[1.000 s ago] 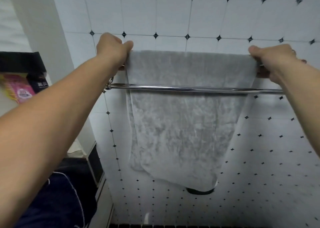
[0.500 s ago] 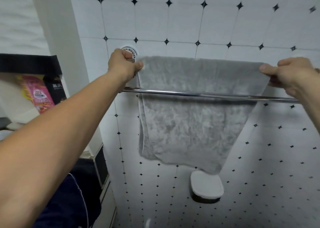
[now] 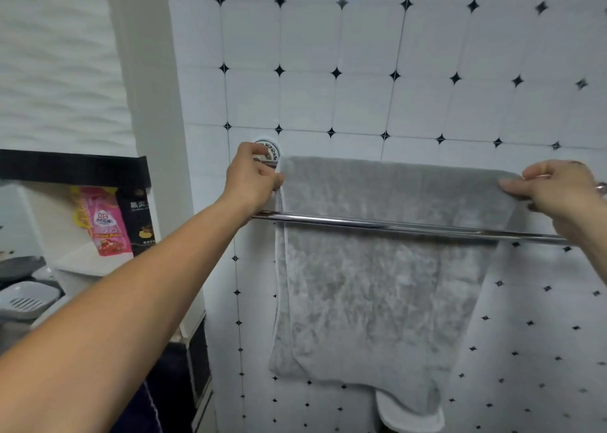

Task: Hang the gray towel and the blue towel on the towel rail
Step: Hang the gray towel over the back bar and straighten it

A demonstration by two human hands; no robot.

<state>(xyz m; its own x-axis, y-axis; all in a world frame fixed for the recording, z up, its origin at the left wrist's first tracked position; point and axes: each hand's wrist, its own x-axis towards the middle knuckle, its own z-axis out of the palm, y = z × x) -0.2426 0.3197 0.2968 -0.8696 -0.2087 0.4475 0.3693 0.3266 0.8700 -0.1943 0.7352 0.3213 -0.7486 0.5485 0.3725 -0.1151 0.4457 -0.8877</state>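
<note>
The gray towel (image 3: 371, 288) hangs folded over the rear bar of a chrome double towel rail, behind the front bar (image 3: 394, 226). My left hand (image 3: 254, 178) pinches the towel's top left corner beside the round wall mount (image 3: 272, 148). My right hand (image 3: 555, 191) pinches the top right corner at the fold. The towel's lower edge slants down to the right. A dark blue cloth (image 3: 154, 403), possibly the blue towel, shows at the bottom left under my left forearm.
White tiled wall with black diamonds behind the rail. A white wall fixture (image 3: 407, 416) sits below the towel. On the left, a black-edged shelf (image 3: 72, 166) holds a pink packet (image 3: 106, 222) and a dark box (image 3: 141, 222); grey containers (image 3: 26, 298) stand lower.
The view has tilted upward, so rail and towel sit lower in frame. Both hands keep their grip on the top corners; the towel hangs a little straighter along the rear bar.
</note>
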